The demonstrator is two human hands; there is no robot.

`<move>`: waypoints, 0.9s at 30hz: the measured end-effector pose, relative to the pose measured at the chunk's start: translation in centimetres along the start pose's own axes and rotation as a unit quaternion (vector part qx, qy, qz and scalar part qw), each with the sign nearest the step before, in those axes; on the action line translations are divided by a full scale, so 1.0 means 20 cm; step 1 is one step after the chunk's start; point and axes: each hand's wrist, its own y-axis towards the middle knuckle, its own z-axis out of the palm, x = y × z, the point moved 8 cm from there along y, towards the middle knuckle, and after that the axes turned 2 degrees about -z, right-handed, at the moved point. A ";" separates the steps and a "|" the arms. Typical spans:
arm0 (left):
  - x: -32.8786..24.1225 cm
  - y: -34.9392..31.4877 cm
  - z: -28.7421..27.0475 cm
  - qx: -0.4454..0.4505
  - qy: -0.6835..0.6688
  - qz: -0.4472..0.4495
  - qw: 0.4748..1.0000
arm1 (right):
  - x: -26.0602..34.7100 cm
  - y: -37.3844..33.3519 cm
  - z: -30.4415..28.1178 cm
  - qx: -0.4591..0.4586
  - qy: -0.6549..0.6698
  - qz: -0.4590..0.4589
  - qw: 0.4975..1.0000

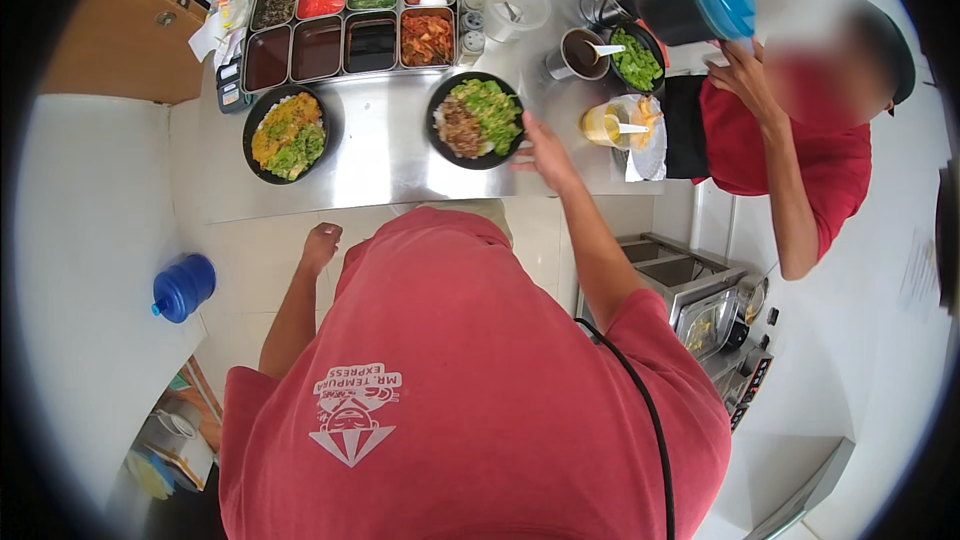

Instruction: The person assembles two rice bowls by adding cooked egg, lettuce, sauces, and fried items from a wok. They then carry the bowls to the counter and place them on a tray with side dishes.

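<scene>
My right hand [545, 152] is at the right side of a black bowl [434, 147], thumb and fingers on its rim. Shredded green lettuce [487, 110] and brown chopped meat [462, 130] fill this bowl, with a little white rice showing. Off to the left, my left hand [322, 245] hangs below the counter's front edge, fingers curled and nothing visible in them. A second black bowl [250, 157] stands on the counter's left part, holding yellow-orange topping, chopped greens and some rice.
Behind the bowls, a steel rack [340, 76] holds pans of sauces, toppings and eggs. A dark sauce pot [565, 65], lettuce bowl [638, 58] and yellow sauce cup [597, 124] stand at right. There a co-worker [740, 140] raises a blue-lidded dark container [690, 5].
</scene>
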 end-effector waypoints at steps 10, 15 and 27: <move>0.44 -0.14 0.14 -0.046 0.039 -0.007 0.998 | 1.16 0.18 0.81 -0.010 -0.321 -0.476 0.819; 0.71 -0.33 0.09 -0.094 -0.199 -0.141 0.965 | 1.50 0.77 1.56 0.033 -0.438 -0.478 0.761; 1.05 -0.90 0.48 -0.090 -0.280 -0.330 0.897 | 1.48 1.28 1.80 0.035 -0.628 -0.462 0.625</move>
